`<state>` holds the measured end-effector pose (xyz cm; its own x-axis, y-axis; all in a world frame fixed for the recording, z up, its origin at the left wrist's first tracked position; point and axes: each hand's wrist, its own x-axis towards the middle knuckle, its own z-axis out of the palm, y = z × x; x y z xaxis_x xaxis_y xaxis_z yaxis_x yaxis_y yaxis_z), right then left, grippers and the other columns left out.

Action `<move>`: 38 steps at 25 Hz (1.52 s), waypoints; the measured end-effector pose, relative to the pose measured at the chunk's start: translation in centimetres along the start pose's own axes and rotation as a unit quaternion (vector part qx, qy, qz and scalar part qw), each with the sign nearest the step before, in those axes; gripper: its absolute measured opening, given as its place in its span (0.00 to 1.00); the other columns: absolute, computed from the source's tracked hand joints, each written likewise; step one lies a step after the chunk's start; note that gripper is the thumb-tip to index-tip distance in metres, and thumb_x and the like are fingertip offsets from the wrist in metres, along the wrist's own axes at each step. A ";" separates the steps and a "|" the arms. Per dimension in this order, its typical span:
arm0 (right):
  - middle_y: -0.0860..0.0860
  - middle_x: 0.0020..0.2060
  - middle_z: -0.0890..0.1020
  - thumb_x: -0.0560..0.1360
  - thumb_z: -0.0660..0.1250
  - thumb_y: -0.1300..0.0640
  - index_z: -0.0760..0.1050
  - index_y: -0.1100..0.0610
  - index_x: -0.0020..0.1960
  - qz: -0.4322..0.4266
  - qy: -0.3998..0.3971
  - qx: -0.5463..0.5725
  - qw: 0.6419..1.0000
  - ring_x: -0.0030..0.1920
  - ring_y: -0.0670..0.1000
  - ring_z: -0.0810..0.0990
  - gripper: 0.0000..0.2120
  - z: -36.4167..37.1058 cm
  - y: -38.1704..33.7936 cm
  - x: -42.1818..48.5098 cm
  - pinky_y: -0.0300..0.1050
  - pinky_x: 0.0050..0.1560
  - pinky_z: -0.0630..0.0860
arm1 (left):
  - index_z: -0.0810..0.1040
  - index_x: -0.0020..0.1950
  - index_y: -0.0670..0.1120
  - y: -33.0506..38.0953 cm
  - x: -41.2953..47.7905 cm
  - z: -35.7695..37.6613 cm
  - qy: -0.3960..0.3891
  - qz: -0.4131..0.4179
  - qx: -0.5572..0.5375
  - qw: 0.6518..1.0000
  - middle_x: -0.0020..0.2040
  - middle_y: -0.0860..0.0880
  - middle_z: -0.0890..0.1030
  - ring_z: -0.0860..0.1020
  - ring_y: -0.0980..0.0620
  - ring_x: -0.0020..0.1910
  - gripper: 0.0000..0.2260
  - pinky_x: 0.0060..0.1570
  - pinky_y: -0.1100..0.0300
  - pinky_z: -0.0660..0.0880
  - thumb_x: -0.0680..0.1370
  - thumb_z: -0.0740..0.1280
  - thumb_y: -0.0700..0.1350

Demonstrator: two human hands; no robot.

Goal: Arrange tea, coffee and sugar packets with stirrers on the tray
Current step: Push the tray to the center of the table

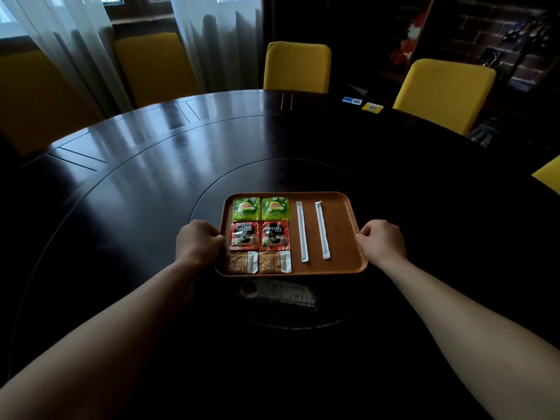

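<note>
A brown wooden tray (pixel 342 237) lies at the centre of the dark round table. On its left half sit two green tea packets (pixel 260 208), two red coffee packets (pixel 259 235) below them, and two brown sugar packets (pixel 259 262) at the near edge. Two white wrapped stirrers (pixel 312 231) lie lengthwise on the right half. My left hand (pixel 198 241) grips the tray's left rim. My right hand (pixel 381 239) grips the right rim.
The dark round table (pixel 151 183) has an inner turntable disc under the tray. A dark flat object (pixel 278 294) lies just in front of the tray. Yellow chairs (pixel 297 66) ring the far side. Small blue and yellow cards (pixel 362 104) lie far right.
</note>
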<state>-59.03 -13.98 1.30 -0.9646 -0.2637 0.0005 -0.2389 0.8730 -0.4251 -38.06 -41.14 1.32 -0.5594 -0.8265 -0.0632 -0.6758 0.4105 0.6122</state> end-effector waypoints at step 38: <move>0.45 0.41 0.85 0.74 0.72 0.53 0.83 0.52 0.50 0.019 -0.074 0.157 0.985 0.43 0.44 0.83 0.06 -11.9 11.1 -39.0 0.42 0.47 0.80 | 0.81 0.56 0.49 -3.6 -39.2 -1.5 -0.143 0.313 0.128 0.930 0.48 0.49 0.80 0.78 0.45 0.45 0.12 0.43 0.49 0.76 0.72 0.72 0.46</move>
<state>-25.39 10.86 7.34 -0.9396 -0.3106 -0.1434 -0.1342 0.7202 -0.6807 -12.95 -10.80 2.82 -0.9617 -0.2739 0.0129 -0.2467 0.8851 0.3946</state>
